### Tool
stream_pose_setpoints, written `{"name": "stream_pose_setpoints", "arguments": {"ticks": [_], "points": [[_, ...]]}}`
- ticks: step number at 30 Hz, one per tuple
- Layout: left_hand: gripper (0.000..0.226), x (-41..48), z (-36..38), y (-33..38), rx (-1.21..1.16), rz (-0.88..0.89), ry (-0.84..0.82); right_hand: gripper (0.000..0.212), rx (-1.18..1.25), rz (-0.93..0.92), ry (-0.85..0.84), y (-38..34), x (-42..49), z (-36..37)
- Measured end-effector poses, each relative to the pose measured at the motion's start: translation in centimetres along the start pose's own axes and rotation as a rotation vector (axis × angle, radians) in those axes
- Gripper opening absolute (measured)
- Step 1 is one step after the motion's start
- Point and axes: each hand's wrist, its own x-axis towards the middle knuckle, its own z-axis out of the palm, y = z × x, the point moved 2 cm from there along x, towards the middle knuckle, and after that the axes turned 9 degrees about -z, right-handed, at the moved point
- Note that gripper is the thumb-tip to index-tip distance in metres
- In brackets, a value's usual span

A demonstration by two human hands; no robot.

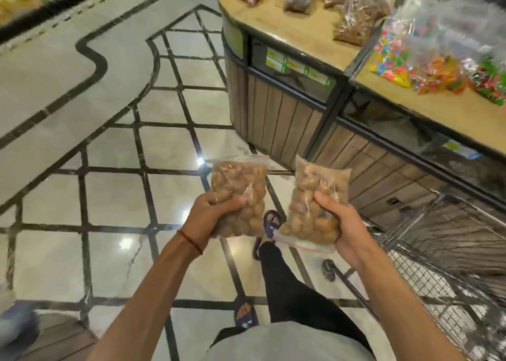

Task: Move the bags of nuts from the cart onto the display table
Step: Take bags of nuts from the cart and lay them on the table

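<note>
My left hand [209, 218] grips a clear zip bag of brown nuts [239, 185] by its lower part, red seal upward. A second bag of nuts [317, 193] is held by my right hand [343, 223], its red seal hanging downward. Both bags hang over the floor in front of me. The wire cart [449, 253] stands at my right, below the bags. Up and to the right is the display table [290, 26], with a tan top and wooden slat sides.
Several bags of dark nuts and dried goods [356, 18] lie on the table's rounded end. Bags of bright sweets [427, 59] fill its right section. Shiny tiled floor [115, 196] spreads left. My legs and sandalled feet [271, 223] are below the bags.
</note>
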Motion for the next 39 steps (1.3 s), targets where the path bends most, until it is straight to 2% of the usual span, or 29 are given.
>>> {"name": "stream_pose_setpoints", "arguments": {"ticks": [5, 10, 14, 19, 23, 26, 28, 31, 34, 35, 37, 39], "points": [[0.068, 7.4, -0.7, 5.5, -0.018, -0.009, -0.025, 0.055, -0.009, 0.001, 0.024, -2.6, 8.4, 2.1], [0.039, 16.1, -0.1, 12.4, -0.028, -0.051, -0.023, 0.049, -0.05, -0.009, 0.006, -7.1, 18.3, 3.6], [0.062, 22.9, 1.4, 18.1, -0.016, -0.054, -0.025, 0.055, -0.072, -0.046, 0.016, -11.4, 25.4, 4.0], [0.048, 30.1, 3.2, 24.3, -0.042, -0.043, -0.076, 0.061, -0.046, -0.092, 0.084, -16.5, 32.5, 4.5], [0.045, 36.1, 4.6, 29.7, -0.038, -0.074, -0.149, 0.048, -0.011, -0.131, 0.149, -20.6, 36.6, 5.7], [0.051, 41.7, 5.4, 33.5, 0.009, -0.048, -0.222, 0.023, -0.008, -0.186, 0.208, -23.5, 39.6, 7.2], [0.048, 45.0, 6.2, 36.2, 0.06, -0.049, -0.279, 0.015, 0.006, -0.209, 0.255, -24.9, 41.4, 8.2], [0.02, 49.3, 7.5, 40.6, 0.111, -0.08, -0.363, 0.024, 0.062, -0.237, 0.35, -26.8, 44.4, 9.8], [0.032, 53.2, 8.6, 44.1, 0.141, -0.102, -0.473, 0.036, 0.109, -0.239, 0.466, -27.9, 47.0, 11.1], [0.028, 54.3, 9.1, 45.4, 0.162, -0.101, -0.492, 0.041, 0.12, -0.26, 0.479, -28.3, 47.7, 11.5], [0.004, 56.5, 10.2, 47.5, 0.228, -0.078, -0.515, 0.06, 0.113, -0.306, 0.492, -28.9, 48.8, 12.1], [0.015, 58.5, 11.6, 49.1, 0.271, -0.056, -0.519, 0.081, 0.122, -0.336, 0.517, -29.4, 49.6, 12.6]]}}
